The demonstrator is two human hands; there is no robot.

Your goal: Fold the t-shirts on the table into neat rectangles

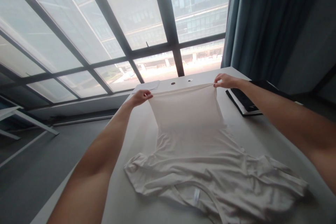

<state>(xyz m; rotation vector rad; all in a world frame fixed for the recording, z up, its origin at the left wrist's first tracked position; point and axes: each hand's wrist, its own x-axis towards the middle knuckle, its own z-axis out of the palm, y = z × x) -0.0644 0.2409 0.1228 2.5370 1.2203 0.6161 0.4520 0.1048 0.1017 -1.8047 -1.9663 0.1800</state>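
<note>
A cream white T-shirt [199, 147] lies on a white table [136, 182], its collar near me and its hem stretched away from me. My left hand [141, 97] pinches the hem's left corner, fingers closed on the cloth. My right hand [225, 81] pinches the hem's right corner the same way. Between the two hands the hem is pulled taut and lifted slightly off the table. The sleeves and shoulders lie wrinkled near the front edge.
A black and white folded item [244, 103] lies on the table to the right of the shirt. Two round holes [181, 82] sit in the table's far end, beside a sheet of paper [149, 85]. Large windows and a blue curtain [262, 24] stand behind.
</note>
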